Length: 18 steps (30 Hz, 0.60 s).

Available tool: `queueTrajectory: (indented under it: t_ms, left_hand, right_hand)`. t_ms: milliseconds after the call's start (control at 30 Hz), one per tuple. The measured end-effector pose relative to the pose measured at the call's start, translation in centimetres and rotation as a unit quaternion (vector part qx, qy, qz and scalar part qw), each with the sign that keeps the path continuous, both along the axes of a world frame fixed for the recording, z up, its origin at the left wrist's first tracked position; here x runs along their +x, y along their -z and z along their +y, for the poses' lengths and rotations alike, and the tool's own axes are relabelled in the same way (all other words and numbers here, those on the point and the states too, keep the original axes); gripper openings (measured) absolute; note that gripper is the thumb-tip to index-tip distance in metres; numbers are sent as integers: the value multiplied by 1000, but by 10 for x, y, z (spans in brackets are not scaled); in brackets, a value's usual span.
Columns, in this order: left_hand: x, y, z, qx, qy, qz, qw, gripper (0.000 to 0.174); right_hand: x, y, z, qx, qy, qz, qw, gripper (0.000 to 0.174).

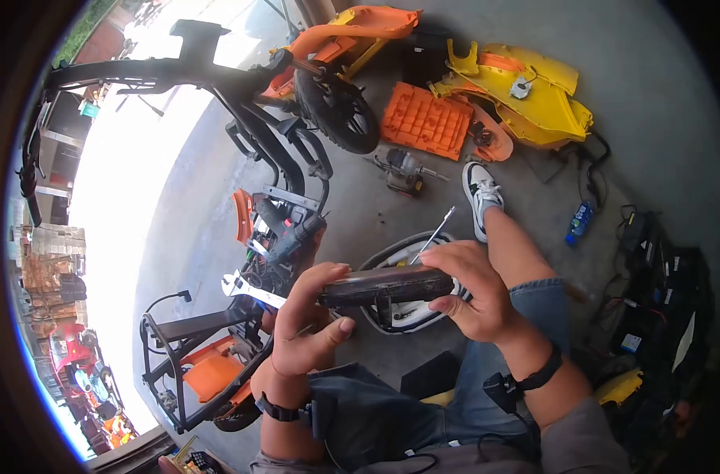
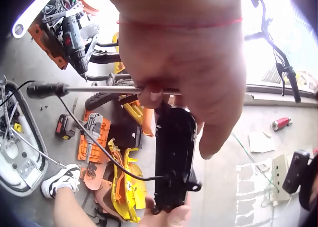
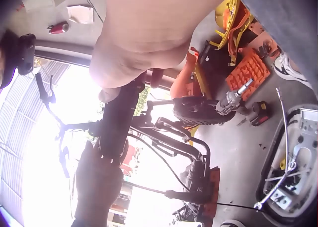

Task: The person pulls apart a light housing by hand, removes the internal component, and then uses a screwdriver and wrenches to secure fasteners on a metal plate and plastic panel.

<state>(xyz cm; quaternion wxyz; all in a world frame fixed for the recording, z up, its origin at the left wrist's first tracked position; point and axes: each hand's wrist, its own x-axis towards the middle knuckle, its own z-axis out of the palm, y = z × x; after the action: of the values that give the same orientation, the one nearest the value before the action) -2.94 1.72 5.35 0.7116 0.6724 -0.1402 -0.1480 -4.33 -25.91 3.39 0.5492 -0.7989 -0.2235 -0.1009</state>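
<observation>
A long black casing (image 1: 388, 286) with a small bracket tab and a thin cable is held up between the two hands. My right hand (image 1: 474, 292) pinches its right end, thumb below and fingers above. At the other end, my left hand (image 1: 305, 320) has its index finger along the casing. In the left wrist view, that hand (image 2: 181, 73) also grips the metal shaft of a screwdriver (image 2: 47, 90), its black handle sticking out to the side. A silver wrench (image 1: 249, 290) shows beside the left hand, partly hidden by it.
A stripped bike frame (image 1: 257, 126) stands at the left, with a drill (image 1: 297, 237) on it. On the floor lie a seat pan (image 1: 372, 316) with tools in it, an impact wrench (image 1: 403, 170), an orange grid panel (image 1: 427, 118), yellow fairings (image 1: 526, 95) and a blue bottle (image 1: 579, 223).
</observation>
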Motion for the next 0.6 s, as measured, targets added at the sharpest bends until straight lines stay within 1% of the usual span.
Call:
queueTrajectory:
  t_ms: [33, 67, 133, 200, 267, 333, 400, 433, 500, 533, 600]
  left_hand:
    - [-3, -3, -6, 96, -4, -55, 994, 58]
    - [-4, -9, -11, 201, -8, -96, 975, 58]
    - [-9, 5, -15, 210, -38, -105, 971, 57]
    - [-10, 6, -17, 216, -42, -105, 970, 56]
    - [-11, 4, -18, 228, -43, -104, 967, 56]
    - [-14, 5, -21, 220, -61, -128, 965, 55]
    - [-18, 9, -24, 226, -70, -112, 965, 53]
    - [-17, 11, -25, 232, -80, -100, 964, 51]
    - [-18, 12, -26, 226, -90, -91, 966, 50]
    - [-19, 13, -27, 223, -95, -76, 967, 50]
    - [-22, 13, -27, 221, -102, -77, 967, 50]
  right_hand:
    - [1, -1, 0, -13, -22, 4, 1000, 52]
    - [-1, 0, 2, -20, -23, 6, 1000, 52]
    - [-8, 7, 8, 95, -52, 105, 989, 53]
    - [-8, 6, 8, 79, -54, 90, 991, 51]
    - [-12, 7, 10, 83, -30, 106, 990, 51]
    - [-13, 7, 13, 93, -18, 107, 990, 50]
    - [-15, 15, 15, 80, 11, 86, 993, 46]
    - [-14, 15, 15, 78, 11, 81, 994, 46]
    - [-15, 14, 16, 16, 36, 60, 997, 40]
    - [-15, 14, 17, 13, 34, 58, 998, 40]
    - [-16, 15, 21, 44, 48, 59, 996, 34]
